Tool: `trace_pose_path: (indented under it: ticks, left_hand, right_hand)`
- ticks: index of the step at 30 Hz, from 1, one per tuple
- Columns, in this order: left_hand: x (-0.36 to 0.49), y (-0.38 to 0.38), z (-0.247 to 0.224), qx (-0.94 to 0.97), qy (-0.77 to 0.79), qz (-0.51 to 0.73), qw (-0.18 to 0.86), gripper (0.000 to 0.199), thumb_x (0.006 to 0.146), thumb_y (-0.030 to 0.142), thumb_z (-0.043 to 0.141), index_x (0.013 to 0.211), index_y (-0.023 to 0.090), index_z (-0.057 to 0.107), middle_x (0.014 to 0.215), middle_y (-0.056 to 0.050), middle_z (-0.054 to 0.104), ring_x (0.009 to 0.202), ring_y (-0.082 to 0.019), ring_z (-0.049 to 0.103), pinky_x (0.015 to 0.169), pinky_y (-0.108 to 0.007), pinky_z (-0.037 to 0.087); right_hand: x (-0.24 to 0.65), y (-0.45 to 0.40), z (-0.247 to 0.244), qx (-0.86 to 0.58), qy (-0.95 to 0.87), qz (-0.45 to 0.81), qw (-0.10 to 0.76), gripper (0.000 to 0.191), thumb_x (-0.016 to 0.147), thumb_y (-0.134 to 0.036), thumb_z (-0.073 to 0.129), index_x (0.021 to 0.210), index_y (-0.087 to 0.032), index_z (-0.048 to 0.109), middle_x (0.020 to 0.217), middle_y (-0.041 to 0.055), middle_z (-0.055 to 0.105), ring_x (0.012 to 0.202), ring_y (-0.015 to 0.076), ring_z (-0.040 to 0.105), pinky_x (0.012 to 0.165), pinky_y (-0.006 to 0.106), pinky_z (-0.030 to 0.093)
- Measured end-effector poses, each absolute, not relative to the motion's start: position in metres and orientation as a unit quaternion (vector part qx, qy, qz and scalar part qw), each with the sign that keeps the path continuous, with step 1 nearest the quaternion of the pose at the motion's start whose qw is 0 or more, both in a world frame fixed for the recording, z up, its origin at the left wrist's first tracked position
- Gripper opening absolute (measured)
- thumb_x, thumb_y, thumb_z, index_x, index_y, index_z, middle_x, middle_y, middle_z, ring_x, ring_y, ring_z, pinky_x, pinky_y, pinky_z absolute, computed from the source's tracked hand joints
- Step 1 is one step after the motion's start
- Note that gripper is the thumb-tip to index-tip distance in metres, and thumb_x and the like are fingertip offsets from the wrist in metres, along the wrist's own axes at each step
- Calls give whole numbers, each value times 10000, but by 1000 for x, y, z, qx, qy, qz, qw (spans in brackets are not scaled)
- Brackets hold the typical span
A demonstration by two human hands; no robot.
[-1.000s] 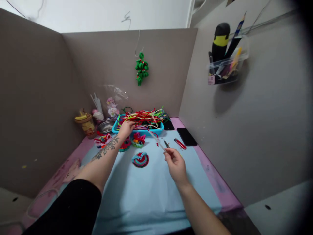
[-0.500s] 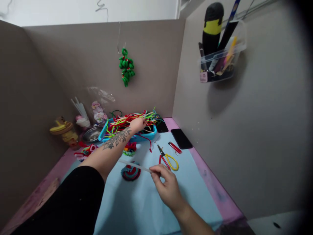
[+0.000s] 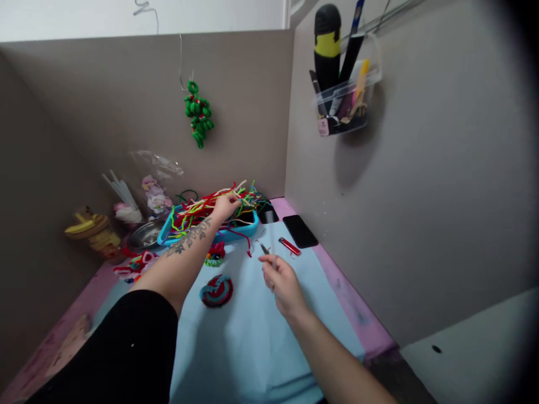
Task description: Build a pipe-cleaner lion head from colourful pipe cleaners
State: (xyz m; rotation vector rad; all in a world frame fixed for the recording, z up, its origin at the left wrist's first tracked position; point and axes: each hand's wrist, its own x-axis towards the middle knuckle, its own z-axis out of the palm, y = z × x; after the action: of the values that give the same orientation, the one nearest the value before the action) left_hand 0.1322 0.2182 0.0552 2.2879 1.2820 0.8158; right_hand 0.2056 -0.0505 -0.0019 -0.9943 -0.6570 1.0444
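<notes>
My left hand [image 3: 226,205] reaches over a blue tray [image 3: 236,233] heaped with colourful pipe cleaners [image 3: 202,210]. Its fingers are pinched together on pipe cleaners in the heap; which strands they grip is hard to make out. Nearer, my right hand [image 3: 283,280] is closed on a thin, translucent white stick [image 3: 270,233], which points up and away and looks blurred. Behind that hand, the tips of small pliers or scissors [image 3: 264,248] show, their handles hidden. On the blue cloth lie a round red and blue coil [image 3: 216,290] and a small red and green fuzzy piece [image 3: 215,254].
A red lighter [image 3: 289,246] and a black phone [image 3: 300,231] lie at right. A metal bowl [image 3: 146,235], white sticks [image 3: 121,191] and fuzzy figures stand at left. A clear bin of tools [image 3: 345,109] hangs on the right wall; a green ornament [image 3: 199,115] hangs behind.
The view has turned to the right. In my right hand the white stick has swung from pointing left to pointing up and away. My left hand stays at the pipe cleaners.
</notes>
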Motion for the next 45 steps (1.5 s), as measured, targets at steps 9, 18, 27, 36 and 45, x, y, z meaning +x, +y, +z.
trace_pose_path:
  ticks: [9,18,27,36,45]
  left_hand:
    - [100,210,84,800,448,249,311,151,733,272,615,794,152,681,732,-48,688,691,-163,634,650,-252,492]
    - [35,259,93,842,504,189,-43,412,806,235,469,1188,174,611,1197,-93,630,1091,-219,574,967,-295,408]
    - [51,253,61,918,337,-188,93,610,679,85,481,1233,321,581,1181,15,654,942,-182,618,831,-223,438]
    - [57,256,44,890,293,-286,202,523,636,50,467,1060,262,689,941,17,728,737,-156,609,654,-206,450]
    - [54,258,44,830,363,-215,364,331,550,119,584,794,284,737,719,49,727,641,-169,605,610,-224,469]
  right_hand:
    - [209,45,34,-381,-281,542,694,297,685,-302,604,947,-164,581,643,-24,614,437,53,472,384,156,274]
    - [218,71,-8,-440,-207,480,730,180,630,-228,578,797,-170,545,586,-67,521,337,12,310,321,151,155]
    - [233,85,0,-412,-240,455,752,169,661,-220,587,820,-167,561,607,-61,535,355,10,331,326,148,173]
    - [202,107,-12,-365,-344,547,671,427,716,-256,626,1140,-239,588,1231,43,570,804,115,652,598,191,509]
    - [192,107,-26,-441,-390,577,567,537,728,-186,601,1243,-327,548,1378,16,462,701,102,649,425,165,480]
